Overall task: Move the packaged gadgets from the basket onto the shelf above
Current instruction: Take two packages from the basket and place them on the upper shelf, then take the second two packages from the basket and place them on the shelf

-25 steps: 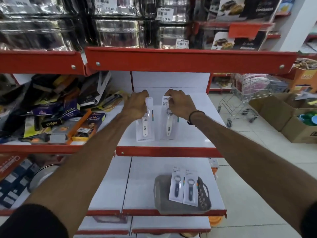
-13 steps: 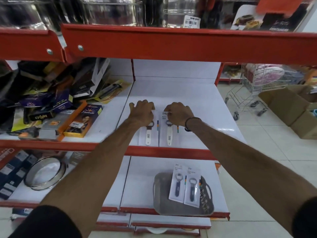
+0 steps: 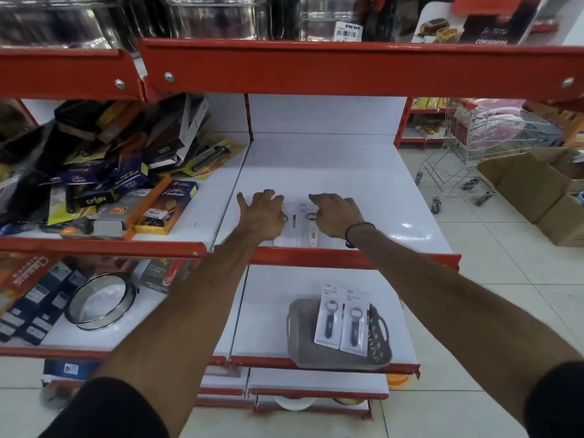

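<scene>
White shelf board (image 3: 347,172) with a red front lip carries two packaged gadgets lying flat near its front edge, side by side. Our left hand (image 3: 264,216) rests over the left package (image 3: 292,224), fingers spread and loosened, palm down on the card rather than gripping it. Our right hand (image 3: 336,216) lies on the right package (image 3: 311,227) with fingers curled downward at its upper end; we cannot tell whether they pinch the card or merely press it. A dark band circles the right wrist.

On the shelf below sits the grey basket (image 3: 303,352), close to the front lip, with two more packaged bottle openers (image 3: 343,320) lying across it, touching each other. To the left, a heap of boxed goods (image 3: 104,181) fills the neighbouring bay.
</scene>
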`<state>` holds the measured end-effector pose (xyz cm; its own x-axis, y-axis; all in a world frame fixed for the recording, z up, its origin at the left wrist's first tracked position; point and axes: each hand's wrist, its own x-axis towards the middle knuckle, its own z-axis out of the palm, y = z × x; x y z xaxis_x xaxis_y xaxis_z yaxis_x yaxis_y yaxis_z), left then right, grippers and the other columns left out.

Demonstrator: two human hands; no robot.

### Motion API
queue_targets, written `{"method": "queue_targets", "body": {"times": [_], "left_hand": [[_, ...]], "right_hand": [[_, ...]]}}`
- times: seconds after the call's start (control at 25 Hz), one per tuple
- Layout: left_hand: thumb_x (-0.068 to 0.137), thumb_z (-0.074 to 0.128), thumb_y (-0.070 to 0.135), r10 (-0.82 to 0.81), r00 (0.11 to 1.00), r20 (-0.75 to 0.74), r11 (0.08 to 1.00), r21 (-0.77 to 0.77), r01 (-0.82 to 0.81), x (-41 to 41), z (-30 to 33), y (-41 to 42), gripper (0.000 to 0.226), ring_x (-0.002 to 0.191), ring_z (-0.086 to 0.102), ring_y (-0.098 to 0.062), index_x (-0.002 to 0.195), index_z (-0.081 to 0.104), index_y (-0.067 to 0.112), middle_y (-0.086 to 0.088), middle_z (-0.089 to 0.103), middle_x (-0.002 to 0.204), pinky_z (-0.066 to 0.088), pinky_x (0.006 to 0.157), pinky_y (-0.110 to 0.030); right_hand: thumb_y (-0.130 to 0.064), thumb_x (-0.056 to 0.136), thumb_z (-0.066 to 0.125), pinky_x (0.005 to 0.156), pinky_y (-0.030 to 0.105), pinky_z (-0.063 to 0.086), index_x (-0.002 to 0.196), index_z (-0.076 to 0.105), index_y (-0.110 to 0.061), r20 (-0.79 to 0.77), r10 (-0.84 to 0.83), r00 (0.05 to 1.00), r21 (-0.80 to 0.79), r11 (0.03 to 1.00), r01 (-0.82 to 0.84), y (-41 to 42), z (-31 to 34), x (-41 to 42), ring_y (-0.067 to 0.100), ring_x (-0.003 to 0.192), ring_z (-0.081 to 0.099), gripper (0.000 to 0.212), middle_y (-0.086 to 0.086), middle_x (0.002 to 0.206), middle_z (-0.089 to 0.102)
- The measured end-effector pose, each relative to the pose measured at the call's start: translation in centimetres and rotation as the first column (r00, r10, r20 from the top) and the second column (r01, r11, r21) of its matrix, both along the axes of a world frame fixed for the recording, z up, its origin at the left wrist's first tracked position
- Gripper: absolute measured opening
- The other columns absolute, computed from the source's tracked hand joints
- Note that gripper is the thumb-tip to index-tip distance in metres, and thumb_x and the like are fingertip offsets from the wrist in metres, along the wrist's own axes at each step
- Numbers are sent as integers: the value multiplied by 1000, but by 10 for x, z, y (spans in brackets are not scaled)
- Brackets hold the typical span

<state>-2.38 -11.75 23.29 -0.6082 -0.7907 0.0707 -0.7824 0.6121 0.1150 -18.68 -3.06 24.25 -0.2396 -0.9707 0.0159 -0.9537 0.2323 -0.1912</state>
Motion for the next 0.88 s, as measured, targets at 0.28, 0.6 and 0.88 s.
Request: {"method": "queue_targets", "body": {"times": [0.28, 0.6, 0.88], "left_hand": [[99, 40, 26, -217, 892, -397, 930, -362, 65, 26, -19, 97, 37, 130, 47, -28, 131, 54, 14, -10, 53, 141, 41, 103, -46], [101, 38, 26, -421, 870, -255, 907, -105, 408, 25, -128, 164, 31, 108, 60, -28, 119, 59, 14, -8, 63, 123, 48, 89, -41], [99, 27, 54, -321, 934, 159, 939, 181, 293, -19, -202, 144, 68, 156, 7, -30, 158, 15, 23, -2, 7, 169, 8, 123, -59]], "right_hand": [[-28, 86, 57, 88, 40, 41, 106, 69, -19, -149, -131, 980, -699, 715, -11, 99, -20, 29, 19, 98, 62, 25, -6, 103, 72], [-38, 88, 51, 88, 41, 39, 96, 68, -20, -29, -255, 966, -554, 809, 197, 187, -120, 31, 20, 90, 62, 26, -6, 93, 71], [-44, 95, 48, 117, 52, 28, 150, 34, -18, 98, -335, 937, 102, 940, 325, 176, -189, -11, 28, 142, 41, 63, 5, 151, 47]]}}
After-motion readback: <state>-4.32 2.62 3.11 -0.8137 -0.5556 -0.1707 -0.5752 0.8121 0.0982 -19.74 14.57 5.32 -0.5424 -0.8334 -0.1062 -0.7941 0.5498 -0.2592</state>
